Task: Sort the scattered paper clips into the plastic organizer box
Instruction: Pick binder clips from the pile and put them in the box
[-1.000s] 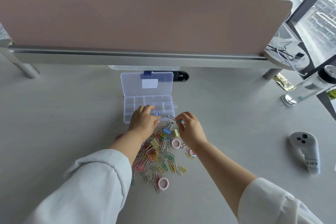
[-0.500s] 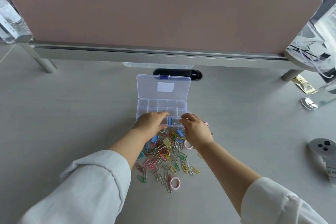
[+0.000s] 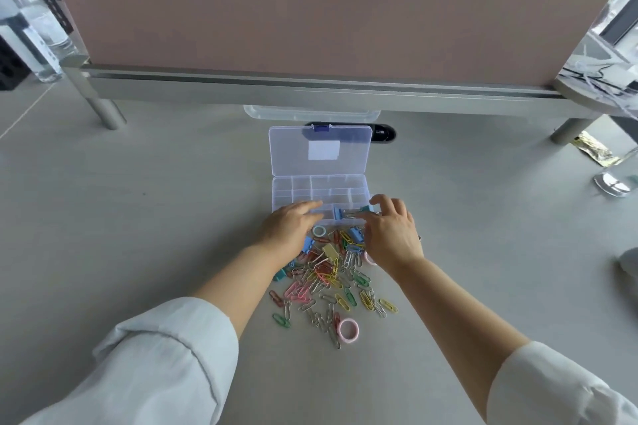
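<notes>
Now seemingly dropping clips [image 3: 347, 213] into box [image 3: 319, 183] near row, with left fingers [image 3: 310, 206] straight and empty, right fingers [image 3: 383, 200] curled, hold unclear; next calls for pinching more from counter [image 3: 138, 217].

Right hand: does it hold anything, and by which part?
The right hand seems to pinch a teal binder clip by its body, above the organizer box.

Bare grey desk [image 3: 138, 217] lies open on both sides of the clear plastic organizer box [image 3: 319, 190] — free passage. Behind it, its raised lid [image 3: 293, 155] and the pinkish partition panel [image 3: 310, 10] block; the colourful paper-clip heap [image 3: 331, 281] crowds its near edge.
</notes>
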A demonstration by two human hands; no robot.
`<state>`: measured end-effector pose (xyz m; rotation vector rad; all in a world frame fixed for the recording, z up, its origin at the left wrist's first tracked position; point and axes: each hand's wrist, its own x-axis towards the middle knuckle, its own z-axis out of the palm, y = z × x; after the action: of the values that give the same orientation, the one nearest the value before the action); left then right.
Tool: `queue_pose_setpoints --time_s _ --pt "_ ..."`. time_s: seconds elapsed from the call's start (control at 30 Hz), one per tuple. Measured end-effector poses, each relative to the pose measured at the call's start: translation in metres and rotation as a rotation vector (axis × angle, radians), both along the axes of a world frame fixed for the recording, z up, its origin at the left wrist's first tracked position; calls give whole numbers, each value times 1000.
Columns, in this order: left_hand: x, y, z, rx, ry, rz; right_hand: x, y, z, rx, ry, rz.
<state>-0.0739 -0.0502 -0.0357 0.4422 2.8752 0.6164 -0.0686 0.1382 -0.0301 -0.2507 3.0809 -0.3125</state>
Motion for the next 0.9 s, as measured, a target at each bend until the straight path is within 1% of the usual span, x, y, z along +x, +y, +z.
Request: queue_pose_setpoints --time_s 0.07,0.13,0.2,0.4,0.57,0.63,0.7,0.83,0.9 --pt "3 -2 1 0 87 -34 3 0 -5 -61 119 -21" --pt "9 -6 2 -20 240 -81 8 -1 -11 -121 249 -3" --pt "16 -10 3 -14 316 -99 14 -2 -17 -100 317 40" --pt "35 -16 -9 -109 226 -102 29 -3 -22 -2 208 61" --pt "49 -14 -13 -169 192 -93 45 -8 -21 -11 179 71" --pt "54 -11 -13 -144 204 -60 51 -8 -19 -57 139 32" --pt "57 -7 -14 -102 229 -24 55 -6 -19 -66 125 38" --pt "56 -4 -11 -91 215 -15 52 -5 -18 -28 103 203" --pt "52 -7 -6 -34 191 -28 47 -5 -15 -14 81 237"
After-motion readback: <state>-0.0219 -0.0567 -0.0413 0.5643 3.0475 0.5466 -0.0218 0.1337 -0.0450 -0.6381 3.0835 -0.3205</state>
